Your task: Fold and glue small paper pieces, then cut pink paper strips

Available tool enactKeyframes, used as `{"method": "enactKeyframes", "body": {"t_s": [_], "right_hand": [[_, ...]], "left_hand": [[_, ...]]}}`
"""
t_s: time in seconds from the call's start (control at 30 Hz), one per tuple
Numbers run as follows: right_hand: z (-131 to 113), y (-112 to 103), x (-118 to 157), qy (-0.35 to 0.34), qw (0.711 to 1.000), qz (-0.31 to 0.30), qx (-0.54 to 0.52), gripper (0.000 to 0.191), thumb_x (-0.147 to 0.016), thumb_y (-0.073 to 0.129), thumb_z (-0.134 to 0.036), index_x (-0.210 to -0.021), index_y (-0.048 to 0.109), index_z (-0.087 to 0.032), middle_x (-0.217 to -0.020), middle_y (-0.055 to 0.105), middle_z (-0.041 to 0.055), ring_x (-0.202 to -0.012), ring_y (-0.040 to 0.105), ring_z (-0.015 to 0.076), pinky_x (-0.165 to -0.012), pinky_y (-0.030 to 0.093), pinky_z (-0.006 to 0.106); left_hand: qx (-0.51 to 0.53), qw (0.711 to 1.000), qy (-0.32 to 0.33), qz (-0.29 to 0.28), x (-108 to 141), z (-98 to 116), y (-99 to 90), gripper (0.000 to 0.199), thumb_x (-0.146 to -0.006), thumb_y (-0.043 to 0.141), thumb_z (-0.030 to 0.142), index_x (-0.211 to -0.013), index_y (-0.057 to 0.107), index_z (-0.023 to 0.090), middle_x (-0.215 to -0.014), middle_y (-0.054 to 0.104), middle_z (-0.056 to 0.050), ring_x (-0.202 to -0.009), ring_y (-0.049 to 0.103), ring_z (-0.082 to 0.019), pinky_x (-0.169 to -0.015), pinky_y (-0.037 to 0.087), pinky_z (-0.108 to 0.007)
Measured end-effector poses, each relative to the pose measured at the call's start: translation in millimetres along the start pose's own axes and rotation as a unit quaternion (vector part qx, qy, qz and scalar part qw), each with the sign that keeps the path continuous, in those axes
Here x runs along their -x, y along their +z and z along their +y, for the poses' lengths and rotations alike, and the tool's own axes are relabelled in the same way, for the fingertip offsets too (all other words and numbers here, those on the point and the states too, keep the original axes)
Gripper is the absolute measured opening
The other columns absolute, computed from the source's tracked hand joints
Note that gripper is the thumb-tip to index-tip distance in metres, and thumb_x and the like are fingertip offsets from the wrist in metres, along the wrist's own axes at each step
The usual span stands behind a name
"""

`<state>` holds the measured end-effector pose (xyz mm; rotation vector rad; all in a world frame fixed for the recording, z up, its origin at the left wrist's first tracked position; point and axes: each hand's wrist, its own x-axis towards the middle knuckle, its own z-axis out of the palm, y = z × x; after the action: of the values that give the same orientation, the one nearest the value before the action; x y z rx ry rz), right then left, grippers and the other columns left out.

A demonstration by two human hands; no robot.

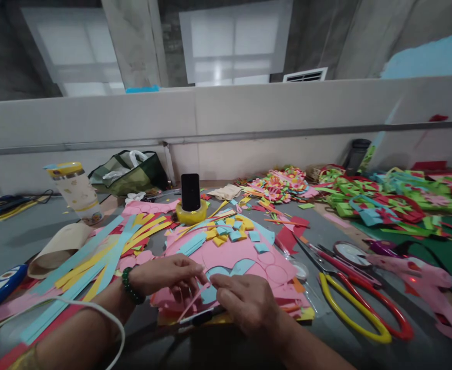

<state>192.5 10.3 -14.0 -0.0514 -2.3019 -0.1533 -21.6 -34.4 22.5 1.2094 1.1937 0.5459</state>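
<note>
Both hands meet over a stack of pink felt sheets (226, 254) with cut circles. My left hand (172, 280), with a green bead bracelet (130, 285) at the wrist, has its fingers bent around a thin pink strip (191, 304). My right hand (249, 303) is closed, thumb and forefinger pinching the strip's upper end near the left fingertips. Under the fingers lies a light blue felt piece (214, 290). A dark pen-like tool (201, 318) rests at the stack's front edge. Small blue and yellow pieces (226, 231) sit on the sheets farther back.
Scissors (349, 308) with yellow and red handles and a pink glue gun (414, 282) lie at the right. Blue and yellow strips (94, 257) spread at the left, near a tumbler (77, 192). A phone (191, 191) stands in a yellow tape roll (191, 213). Felt flowers (277, 185) are piled behind.
</note>
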Motion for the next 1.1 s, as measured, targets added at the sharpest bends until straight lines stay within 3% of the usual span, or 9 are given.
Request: {"method": "enactKeyframes", "body": {"t_s": [0.13,0.3,0.43,0.5,0.57,0.73,0.83,0.93,1.1], "right_hand": [[-3,0,-5,-0.022,0.999,-0.036,0.011,0.022,-0.091,0.041,-0.011,-0.073,0.051,-0.018,-0.084,0.071,0.0050,-0.056,0.058,0.0117,-0.045,0.035,0.025],[-1,-9,-1,-0.004,1.000,0.007,0.008,0.016,-0.090,0.042,-0.012,-0.082,0.055,-0.018,-0.102,0.071,0.0106,-0.067,0.064,0.0132,-0.051,0.043,0.024],[24,-39,14,0.251,0.967,0.019,0.040,0.013,-0.089,0.051,-0.028,-0.079,0.054,-0.020,-0.067,0.067,0.0023,-0.056,0.062,0.0131,-0.051,0.043,0.022],[40,-53,23,0.364,0.925,-0.049,0.101,0.029,-0.080,0.060,-0.050,-0.076,0.057,-0.021,-0.052,0.059,-0.0018,-0.043,0.055,0.0141,-0.043,0.037,0.024],[54,-59,31,0.408,0.892,-0.154,0.117,0.039,-0.077,0.058,-0.061,-0.073,0.062,-0.022,-0.050,0.059,-0.0012,-0.045,0.056,0.0162,-0.043,0.032,0.025],[64,-50,42,0.406,0.853,-0.296,0.143,0.033,-0.088,0.050,-0.050,-0.075,0.068,-0.025,-0.069,0.068,0.0027,-0.064,0.063,0.0201,-0.050,0.032,0.026],[63,-46,46,0.366,0.869,-0.283,0.178,0.032,-0.087,0.052,-0.049,-0.077,0.069,-0.024,-0.079,0.069,0.0048,-0.076,0.063,0.0221,-0.053,0.035,0.026],[61,-51,42,0.319,0.899,-0.237,0.182,0.025,-0.083,0.059,-0.045,-0.082,0.070,-0.023,-0.085,0.068,0.0062,-0.088,0.060,0.0244,-0.060,0.040,0.028],[44,-47,2,0.311,0.919,-0.218,0.107,0.026,-0.091,0.050,-0.037,-0.086,0.070,-0.021,-0.084,0.069,0.0045,-0.082,0.061,0.0197,-0.070,0.043,0.029]], "left_hand": [[0.105,0.993,-0.002,-0.061,-9,-14,8.3,0.030,-0.070,0.071,0.045,-0.078,0.063,0.017,-0.057,0.064,0.001,-0.044,0.052,-0.008,-0.047,0.037,-0.018],[0.088,0.996,0.012,0.012,-6,-21,5.6,0.028,-0.070,0.071,0.041,-0.078,0.058,0.018,-0.056,0.062,0.003,-0.046,0.053,-0.008,-0.045,0.037,-0.017],[0.053,0.986,0.062,0.142,22,-14,-15.5,0.027,-0.074,0.069,0.042,-0.077,0.058,0.017,-0.058,0.055,0.005,-0.042,0.046,-0.004,-0.041,0.033,-0.014],[0.089,0.972,0.075,0.205,38,-10,-28.3,0.028,-0.069,0.074,0.040,-0.081,0.061,0.018,-0.059,0.053,0.006,-0.039,0.036,-0.001,-0.035,0.024,-0.012],[0.148,0.945,0.102,0.274,52,-6,-37.3,0.031,-0.064,0.078,0.038,-0.083,0.064,0.018,-0.058,0.052,0.006,-0.040,0.035,-0.001,-0.033,0.023,-0.011],[0.206,0.894,0.187,0.352,67,9,-40.2,0.026,-0.063,0.080,0.031,-0.084,0.067,0.021,-0.075,0.066,0.002,-0.064,0.059,-0.009,-0.053,0.051,-0.013],[0.228,0.874,0.203,0.379,67,16,-36.3,0.026,-0.062,0.081,0.027,-0.083,0.067,0.021,-0.089,0.071,0.000,-0.077,0.066,-0.014,-0.066,0.056,-0.016],[0.256,0.865,0.214,0.375,65,21,-32.9,0.026,-0.058,0.083,0.025,-0.078,0.066,0.022,-0.079,0.072,0.003,-0.072,0.068,-0.012,-0.062,0.056,-0.014],[0.213,0.871,0.310,0.318,52,25,-41.0,0.014,-0.071,0.075,0.026,-0.076,0.063,0.019,-0.079,0.072,0.002,-0.086,0.068,-0.014,-0.073,0.055,-0.016]]}}
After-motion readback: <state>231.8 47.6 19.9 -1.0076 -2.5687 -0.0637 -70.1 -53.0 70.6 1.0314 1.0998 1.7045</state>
